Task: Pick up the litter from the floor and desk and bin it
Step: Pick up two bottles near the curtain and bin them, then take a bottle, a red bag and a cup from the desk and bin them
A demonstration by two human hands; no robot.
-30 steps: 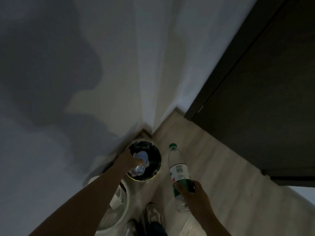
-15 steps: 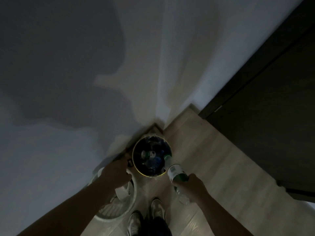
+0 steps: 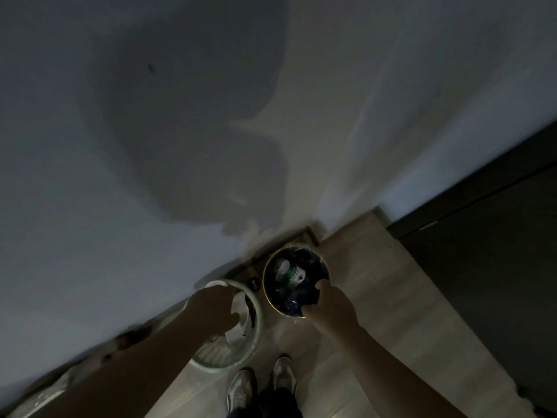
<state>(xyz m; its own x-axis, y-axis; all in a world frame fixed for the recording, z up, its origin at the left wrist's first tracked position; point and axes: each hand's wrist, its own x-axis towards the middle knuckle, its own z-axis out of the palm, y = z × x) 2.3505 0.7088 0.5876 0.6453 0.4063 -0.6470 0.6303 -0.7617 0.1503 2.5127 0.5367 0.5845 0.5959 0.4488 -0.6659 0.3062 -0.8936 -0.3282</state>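
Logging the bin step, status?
Left hand empty, over pale basket. Right hand open, empty at bin rim. Bottle lying inside bin. Nothing blocking.

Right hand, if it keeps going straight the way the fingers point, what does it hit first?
Most likely the litter inside the dark bin. The right hand is at the bin's near rim, pointing in toward a bottle. Depth is hard to judge in this dim view.

Both forearms are bare to the edge of the picture, with no sleeves, watch or rings showing. The left hand (image 3: 215,309) and right hand (image 3: 331,306) wear no gloves. Below them, pale grey trainers (image 3: 241,390) with lighter toe caps show under dark trouser legs (image 3: 271,404).
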